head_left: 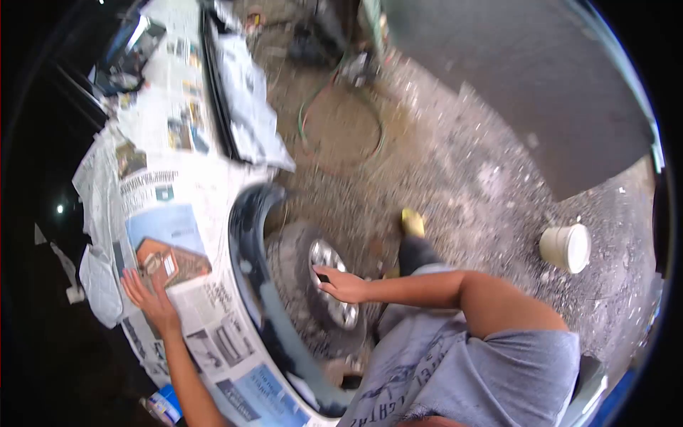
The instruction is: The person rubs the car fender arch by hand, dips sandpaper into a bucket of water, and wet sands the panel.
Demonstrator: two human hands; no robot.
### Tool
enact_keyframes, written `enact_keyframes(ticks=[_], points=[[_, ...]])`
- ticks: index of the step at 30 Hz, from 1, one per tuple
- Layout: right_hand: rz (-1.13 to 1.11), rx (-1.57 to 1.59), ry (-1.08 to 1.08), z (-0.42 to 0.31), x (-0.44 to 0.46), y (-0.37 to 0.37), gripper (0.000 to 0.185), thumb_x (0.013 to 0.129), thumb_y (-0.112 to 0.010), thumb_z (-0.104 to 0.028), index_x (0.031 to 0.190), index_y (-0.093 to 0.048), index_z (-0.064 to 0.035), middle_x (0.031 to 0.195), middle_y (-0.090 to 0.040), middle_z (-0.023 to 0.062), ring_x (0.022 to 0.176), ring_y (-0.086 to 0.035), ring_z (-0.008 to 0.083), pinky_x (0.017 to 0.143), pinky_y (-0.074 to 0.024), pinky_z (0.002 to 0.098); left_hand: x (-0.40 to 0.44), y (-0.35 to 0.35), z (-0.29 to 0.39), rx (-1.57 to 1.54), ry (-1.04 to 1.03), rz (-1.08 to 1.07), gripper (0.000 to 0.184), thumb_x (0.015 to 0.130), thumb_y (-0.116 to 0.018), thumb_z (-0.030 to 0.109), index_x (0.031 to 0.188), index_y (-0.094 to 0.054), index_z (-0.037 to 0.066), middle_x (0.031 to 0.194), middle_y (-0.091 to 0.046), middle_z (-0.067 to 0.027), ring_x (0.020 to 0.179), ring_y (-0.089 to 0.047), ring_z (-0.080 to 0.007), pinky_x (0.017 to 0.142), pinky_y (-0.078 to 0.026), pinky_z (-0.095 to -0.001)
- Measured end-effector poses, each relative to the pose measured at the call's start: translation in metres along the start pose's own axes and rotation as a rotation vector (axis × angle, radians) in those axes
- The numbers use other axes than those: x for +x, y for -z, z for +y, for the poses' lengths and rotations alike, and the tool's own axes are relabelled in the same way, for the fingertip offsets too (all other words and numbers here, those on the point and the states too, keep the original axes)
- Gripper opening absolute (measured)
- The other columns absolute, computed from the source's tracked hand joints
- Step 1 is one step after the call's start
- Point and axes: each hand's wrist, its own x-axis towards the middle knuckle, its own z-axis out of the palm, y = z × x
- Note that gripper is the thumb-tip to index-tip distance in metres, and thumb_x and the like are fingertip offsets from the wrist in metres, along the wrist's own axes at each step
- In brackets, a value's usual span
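Observation:
A car is covered with newspaper sheets (171,186) on its body. My left hand (153,302) lies on the newspaper with its fingers spread, beside a printed picture of a building. The dark, patchy wheel arch (249,267) curves around a tyre (292,274) with a silver rim (334,267). In front of the rim, my right hand (340,285) is closed on a small black object (323,278), whose kind I cannot make out. Between the arch and my right hand is the tyre.
A white bucket (565,248) stands on the gravelly ground at the right. A hose loop (302,117) lies on the ground beyond the wheel. A large grey panel (526,78) spans the upper right. A blue-and-white item (165,403) is at the lower left.

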Motion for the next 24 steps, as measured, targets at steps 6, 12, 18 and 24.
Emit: enact_keyframes(ticks=[6,12,18,24], points=[[0.326,-0.34,-0.185,0.034,-0.132,0.192,0.058,0.102,-0.053,-0.039,0.149,-0.045,-0.0057,0.125,-0.062,0.0263,0.119,-0.061,0.0414,0.102,-0.0469,0.0472,-0.007,0.001,-0.005,-0.021,-0.116,0.16,0.061,0.106,-0.047,0.042,0.148,-0.046,-0.002,0.16,-0.036,-0.023,0.152,-0.026,-0.042,0.123,-0.021,-0.0541],[0.587,-0.53,-0.581,0.156,-0.31,0.274,0.039,0.089,-0.061,-0.026,0.12,-0.063,-0.0031,0.107,-0.072,0.0242,0.098,-0.069,0.0446,0.087,-0.0539,0.0529,0.0,0.017,0.005,-0.012,-0.021,0.094,0.056,0.102,-0.054,0.033,0.144,-0.049,-0.004,0.158,-0.035,-0.0253,0.15,-0.027,-0.0436,0.122,-0.024,-0.0537],[0.494,-0.517,-0.947,0.261,-0.495,0.221,0.045,0.087,-0.058,-0.026,0.128,-0.063,-0.0076,0.118,-0.07,0.026,0.108,-0.068,0.0442,0.092,-0.0551,0.0534,-0.009,-0.036,0.109,-0.005,0.07,0.38,0.052,0.096,-0.061,0.028,0.136,-0.056,-0.005,0.147,-0.05,-0.028,0.141,-0.043,-0.044,0.119,-0.032,-0.0519],[0.391,-0.399,-1.058,0.338,-0.619,0.175,0.045,0.088,-0.057,-0.027,0.126,-0.067,-0.0053,0.118,-0.071,0.0246,0.111,-0.069,0.0411,0.09,-0.056,0.053,-0.183,-0.154,0.416,-0.684,0.204,-0.413,0.058,0.104,-0.055,0.039,0.149,-0.05,0.004,0.162,-0.03,-0.0261,0.146,-0.033,-0.0475,0.115,-0.034,-0.0567]])
